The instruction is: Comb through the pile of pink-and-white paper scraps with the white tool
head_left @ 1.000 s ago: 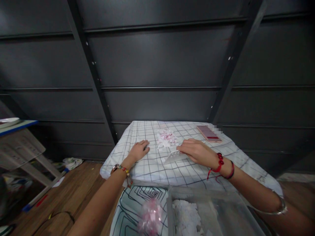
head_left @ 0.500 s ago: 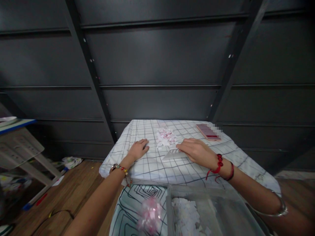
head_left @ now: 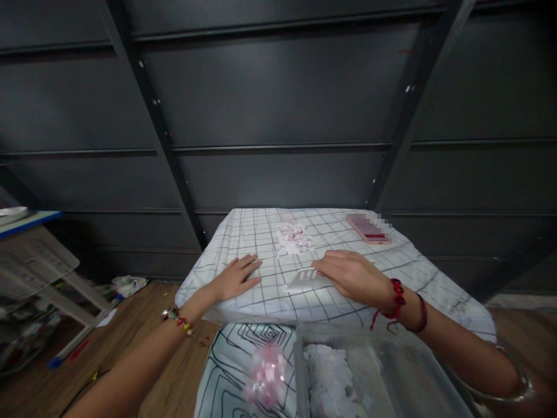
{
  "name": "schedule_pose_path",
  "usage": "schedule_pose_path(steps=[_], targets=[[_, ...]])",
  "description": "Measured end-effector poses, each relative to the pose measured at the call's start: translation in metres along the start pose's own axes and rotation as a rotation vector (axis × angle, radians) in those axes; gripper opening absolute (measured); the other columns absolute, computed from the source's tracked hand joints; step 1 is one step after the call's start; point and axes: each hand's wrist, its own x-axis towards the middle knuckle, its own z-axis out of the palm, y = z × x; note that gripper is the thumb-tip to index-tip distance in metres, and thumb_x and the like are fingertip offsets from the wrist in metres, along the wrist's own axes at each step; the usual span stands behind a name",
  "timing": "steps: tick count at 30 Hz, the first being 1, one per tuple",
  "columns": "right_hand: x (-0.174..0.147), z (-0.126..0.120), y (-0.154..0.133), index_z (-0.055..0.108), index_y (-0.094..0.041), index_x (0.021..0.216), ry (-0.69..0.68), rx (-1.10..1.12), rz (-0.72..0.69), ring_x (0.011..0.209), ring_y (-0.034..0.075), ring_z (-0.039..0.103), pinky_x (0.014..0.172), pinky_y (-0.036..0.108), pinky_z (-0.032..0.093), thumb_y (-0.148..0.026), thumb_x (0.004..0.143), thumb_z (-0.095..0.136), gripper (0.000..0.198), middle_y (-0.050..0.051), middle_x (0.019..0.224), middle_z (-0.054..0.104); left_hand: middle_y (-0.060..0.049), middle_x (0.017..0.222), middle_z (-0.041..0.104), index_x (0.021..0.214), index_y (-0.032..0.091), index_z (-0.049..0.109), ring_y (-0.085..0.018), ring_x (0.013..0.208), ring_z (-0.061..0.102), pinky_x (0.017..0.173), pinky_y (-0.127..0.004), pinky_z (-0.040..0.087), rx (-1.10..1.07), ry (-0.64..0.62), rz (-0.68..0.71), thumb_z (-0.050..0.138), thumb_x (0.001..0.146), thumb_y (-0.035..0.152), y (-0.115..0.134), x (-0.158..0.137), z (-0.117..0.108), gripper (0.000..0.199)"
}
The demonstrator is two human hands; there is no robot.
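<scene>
My right hand (head_left: 354, 277) grips a thin white slotted piece (head_left: 307, 278), with its lower edge against the checked cloth; I cannot tell exactly what it is. Beyond it lies a small heap of white and pink paper scraps (head_left: 293, 238), apart from both hands. My left hand (head_left: 237, 277) rests palm down on the cloth, fingers spread and holding nothing. Close in front of me stands a translucent plastic bin (head_left: 376, 371) with pale paper scraps (head_left: 328, 374) in its left part.
A phone in a pink case (head_left: 369, 228) lies at the cloth's back right. Left of the bin, a clear bag with pink contents (head_left: 266, 374) sits on a patterned teal cloth (head_left: 221, 366). Dark panels (head_left: 274, 93) rise behind the checked tablecloth (head_left: 256, 226). A small desk (head_left: 37, 255) stands far left.
My left hand has shifted slightly towards me and spread its fingers flatter. My right hand and the white piece have come a little nearer, away from the heap of scraps.
</scene>
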Motion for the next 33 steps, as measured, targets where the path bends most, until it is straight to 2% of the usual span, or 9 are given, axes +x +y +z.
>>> schedule_pose_path(steps=[3, 7, 12, 19, 26, 30, 33], targets=[[-0.001, 0.003, 0.002, 0.062, -0.016, 0.083, -0.047, -0.02, 0.037, 0.064, 0.014, 0.052, 0.061, 0.025, 0.04, -0.017, 0.086, 0.037, 0.025, 0.003, 0.066, 0.06, -0.007, 0.141, 0.029, 0.134, 0.02, 0.035, -0.025, 0.129, 0.024, 0.103, -0.043, 0.02, 0.053, -0.016, -0.002, 0.032, 0.092, 0.048, 0.009, -0.015, -0.003, 0.051], [-0.004, 0.006, 0.005, 0.062, -0.015, 0.085, -0.096, -0.085, 0.085, 0.068, 0.014, 0.053, 0.063, 0.026, 0.04, -0.012, 0.084, 0.039, 0.023, 0.004, 0.07, 0.061, -0.007, 0.141, 0.03, 0.133, 0.02, 0.037, -0.024, 0.129, 0.025, 0.102, -0.042, 0.022, 0.082, -0.005, -0.03, 0.032, 0.093, 0.046, 0.014, -0.017, -0.004, 0.048], [-0.004, 0.003, 0.005, 0.061, -0.014, 0.087, -0.048, -0.093, 0.065, 0.068, 0.015, 0.052, 0.063, 0.027, 0.039, -0.013, 0.084, 0.039, 0.022, 0.005, 0.071, 0.061, -0.007, 0.14, 0.031, 0.132, 0.02, 0.038, -0.024, 0.128, 0.027, 0.102, -0.041, 0.023, 0.075, 0.012, -0.019, 0.033, 0.092, 0.045, 0.013, -0.016, -0.004, 0.047], [0.001, 0.001, -0.015, 0.06, -0.016, 0.081, -0.042, -0.003, -0.011, 0.061, 0.013, 0.048, 0.057, 0.025, 0.035, -0.016, 0.087, 0.036, 0.025, 0.001, 0.063, 0.057, -0.006, 0.14, 0.032, 0.132, 0.022, 0.039, -0.025, 0.128, 0.027, 0.101, -0.043, 0.023, 0.055, 0.035, -0.024, 0.034, 0.092, 0.045, 0.012, -0.018, -0.002, 0.046], [0.0, -0.013, -0.035, 0.057, -0.017, 0.072, -0.04, 0.034, 0.026, 0.055, 0.012, 0.044, 0.053, 0.025, 0.031, -0.015, 0.086, 0.035, 0.026, -0.001, 0.055, 0.051, -0.006, 0.139, 0.033, 0.132, 0.022, 0.038, -0.024, 0.127, 0.028, 0.101, -0.043, 0.024, 0.032, 0.048, -0.019, 0.033, 0.092, 0.046, 0.01, -0.019, -0.001, 0.047], [-0.001, -0.014, -0.025, 0.06, -0.014, 0.081, 0.019, -0.017, 0.031, 0.06, 0.012, 0.048, 0.057, 0.025, 0.035, -0.015, 0.087, 0.036, 0.024, 0.002, 0.061, 0.056, -0.006, 0.139, 0.033, 0.132, 0.022, 0.038, -0.024, 0.127, 0.029, 0.101, -0.042, 0.024, 0.033, 0.052, -0.022, 0.034, 0.092, 0.045, 0.011, -0.018, -0.001, 0.046], [-0.004, -0.008, -0.007, 0.06, -0.014, 0.085, -0.002, -0.084, 0.054, 0.064, 0.014, 0.051, 0.06, 0.026, 0.038, -0.015, 0.086, 0.038, 0.023, 0.003, 0.066, 0.059, -0.006, 0.139, 0.034, 0.131, 0.022, 0.039, -0.024, 0.127, 0.029, 0.101, -0.042, 0.024, 0.045, 0.051, -0.026, 0.035, 0.092, 0.045, 0.012, -0.018, -0.001, 0.045]])
